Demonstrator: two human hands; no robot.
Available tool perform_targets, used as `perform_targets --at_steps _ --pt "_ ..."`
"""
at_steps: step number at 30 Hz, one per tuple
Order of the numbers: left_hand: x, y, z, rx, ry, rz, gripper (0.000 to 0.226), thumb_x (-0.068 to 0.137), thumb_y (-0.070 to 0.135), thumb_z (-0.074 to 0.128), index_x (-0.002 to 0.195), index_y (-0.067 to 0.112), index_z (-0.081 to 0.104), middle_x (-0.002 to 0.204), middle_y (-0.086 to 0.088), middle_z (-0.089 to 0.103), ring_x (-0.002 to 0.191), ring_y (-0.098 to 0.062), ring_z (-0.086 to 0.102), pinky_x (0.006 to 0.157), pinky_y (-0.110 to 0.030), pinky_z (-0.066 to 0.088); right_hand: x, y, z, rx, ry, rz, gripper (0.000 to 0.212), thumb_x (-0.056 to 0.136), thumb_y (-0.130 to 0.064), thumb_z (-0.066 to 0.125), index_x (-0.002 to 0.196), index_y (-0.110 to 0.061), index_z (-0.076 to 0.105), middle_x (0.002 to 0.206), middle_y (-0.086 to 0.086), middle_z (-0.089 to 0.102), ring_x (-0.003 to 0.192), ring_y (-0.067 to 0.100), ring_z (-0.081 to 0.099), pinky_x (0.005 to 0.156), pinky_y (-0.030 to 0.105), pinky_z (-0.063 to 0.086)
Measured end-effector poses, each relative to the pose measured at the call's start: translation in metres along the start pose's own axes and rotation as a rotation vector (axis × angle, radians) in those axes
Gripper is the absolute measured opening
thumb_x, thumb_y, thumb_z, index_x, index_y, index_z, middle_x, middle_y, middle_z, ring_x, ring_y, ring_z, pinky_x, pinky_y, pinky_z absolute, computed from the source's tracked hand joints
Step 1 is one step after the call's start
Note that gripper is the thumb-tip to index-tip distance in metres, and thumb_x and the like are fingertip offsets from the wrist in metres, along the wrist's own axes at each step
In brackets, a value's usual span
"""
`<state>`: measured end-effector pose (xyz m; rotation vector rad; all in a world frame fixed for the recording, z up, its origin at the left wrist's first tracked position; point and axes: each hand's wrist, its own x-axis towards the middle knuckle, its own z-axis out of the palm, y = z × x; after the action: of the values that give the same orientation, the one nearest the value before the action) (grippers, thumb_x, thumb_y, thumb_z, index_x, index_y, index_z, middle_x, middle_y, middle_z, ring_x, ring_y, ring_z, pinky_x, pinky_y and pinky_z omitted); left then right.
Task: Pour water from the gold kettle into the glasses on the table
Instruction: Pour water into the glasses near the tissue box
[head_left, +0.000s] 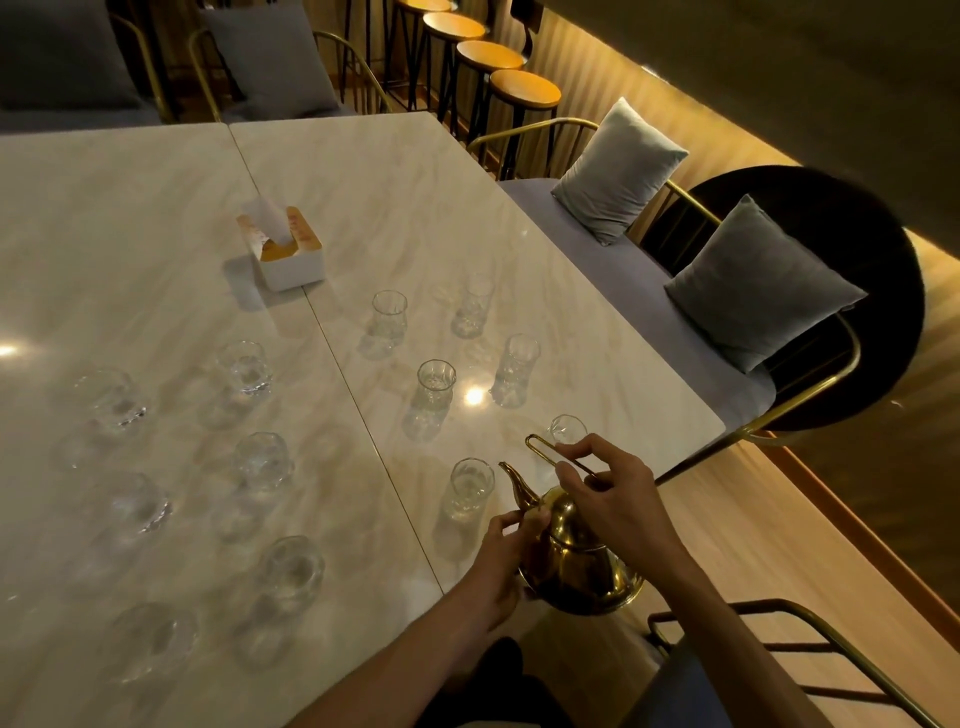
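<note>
The gold kettle (576, 561) is held at the near right edge of the marble table (156, 218), tilted with its curved spout (517, 486) aimed at the nearest tall glass (466, 491). The spout tip sits just beside that glass's rim. The right hand (618, 499) grips the thin looped handle (558, 457) above the kettle, fingers curled round the wire. The left hand (506, 556) supports the kettle body from the left side; its fingertips pinch at the base of the spout.

A second tall glass (568, 429) stands just beyond the handle loop. Four more tall glasses (435, 395) stand farther out in two rows. On the left half of the table, several low round glasses (262, 460) stand well apart from the kettle. A white tissue box (283, 247) sits near the table's centre seam. Grey cushions (758, 283) rest on the bench to the right, and round stools (524, 88) line the far wall.
</note>
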<state>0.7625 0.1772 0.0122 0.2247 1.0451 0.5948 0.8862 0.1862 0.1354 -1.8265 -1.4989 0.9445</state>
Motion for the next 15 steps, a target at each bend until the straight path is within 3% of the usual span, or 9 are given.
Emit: perform_targets --at_steps 2,5,9,12,15 --pt "-0.001 0.007 -0.001 0.027 -0.016 0.032 0.064 0.079 0.040 0.078 0.131 0.023 0.046 0.114 -0.004 0.060 0.102 -0.025 0.058 0.077 -0.048 0.054 0.001 -0.002 0.000 0.019 0.022 -0.021 0.011 0.096 -0.028 0.065 0.106 -0.032 0.065 0.106 -0.021 0.067 0.080 0.002 0.071 0.062 0.016 0.055" --pt "-0.003 0.021 -0.003 0.087 -0.045 0.086 0.062 0.080 0.042 0.076 0.130 0.025 0.044 0.112 0.000 0.060 0.097 -0.020 0.058 0.071 -0.043 0.053 0.006 -0.003 0.000 0.036 0.075 -0.059 0.010 0.096 -0.027 0.065 0.105 -0.033 0.065 0.126 -0.017 0.064 0.090 0.007 0.071 0.077 0.027 0.060" --pt "-0.003 0.045 -0.005 0.202 -0.047 0.185 0.075 0.071 0.050 0.078 0.133 0.026 0.042 0.126 -0.004 0.061 0.104 -0.020 0.060 0.070 -0.040 0.055 0.017 -0.009 -0.002 0.093 0.123 -0.087 0.011 0.095 -0.029 0.065 0.105 -0.034 0.065 0.128 -0.007 0.067 0.097 0.013 0.072 0.086 0.038 0.061" --pt "-0.001 0.066 -0.004 0.238 -0.025 0.236 0.082 0.067 0.052 0.080 0.134 0.025 0.043 0.132 -0.006 0.058 0.109 -0.022 0.060 0.074 -0.043 0.058 0.029 -0.018 -0.001 0.107 0.147 -0.111 0.013 0.095 -0.026 0.065 0.102 -0.037 0.064 0.129 -0.003 0.066 0.100 0.018 0.071 0.085 0.035 0.060" --pt "0.004 0.085 -0.004 0.264 -0.007 0.264 0.085 0.064 0.053 0.081 0.135 0.025 0.043 0.132 -0.007 0.058 0.114 -0.027 0.059 0.084 -0.050 0.058 0.046 -0.026 0.001 0.099 0.161 -0.134 0.018 0.095 -0.026 0.066 0.098 -0.043 0.062 0.129 -0.004 0.065 0.101 0.018 0.070 0.077 0.020 0.055"
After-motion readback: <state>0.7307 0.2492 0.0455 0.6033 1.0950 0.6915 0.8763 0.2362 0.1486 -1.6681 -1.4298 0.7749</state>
